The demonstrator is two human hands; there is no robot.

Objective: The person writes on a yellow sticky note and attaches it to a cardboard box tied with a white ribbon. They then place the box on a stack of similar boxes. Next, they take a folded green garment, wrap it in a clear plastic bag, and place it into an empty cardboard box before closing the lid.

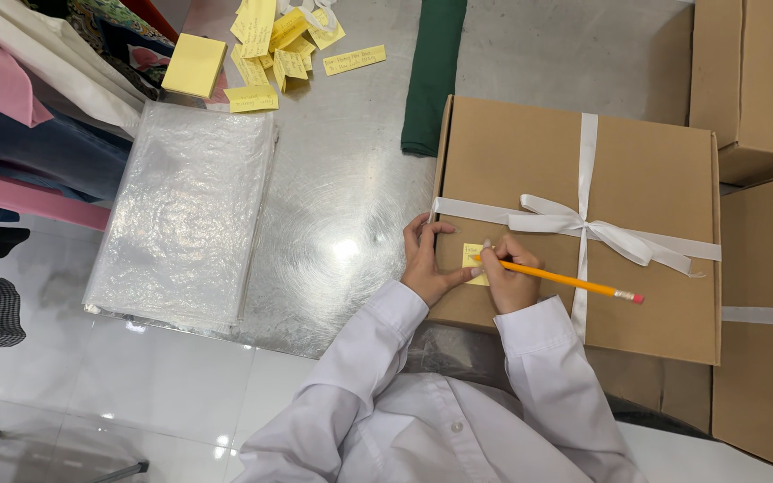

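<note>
**Hands on a ribboned cardboard box: note and pencil**

The brown cardboard box (530, 170) is flat, rectangular and matte, and lies on the brushed metal table (351, 197), whose surface shows swirled polishing marks and a bright glare spot. A white satin ribbon (589, 143) crosses the lid both ways and is tied in a bow near the centre.

A small square yellow sticky note (471, 258) lies on the lid, near the box's lower left corner.

The left hand (424, 259) lies flat on the lid, fingers loosely curled, thumb against the note's left edge. The right hand (509, 277) is closed around a yellow pencil (565, 281), pinching it near the tip; the tip touches the note, and the pink eraser end points right, across the ribbon. Both sleeves are white cloth.

To the left lies a stack of clear, crinkled plastic bags (185, 215). Above it are a square yellow sticky-note pad (194, 64) and a loose heap of written yellow notes (284, 45). A folded dark green cloth (431, 76) touches the box's upper left corner. More cardboard boxes (758, 80) stand at right.
</note>
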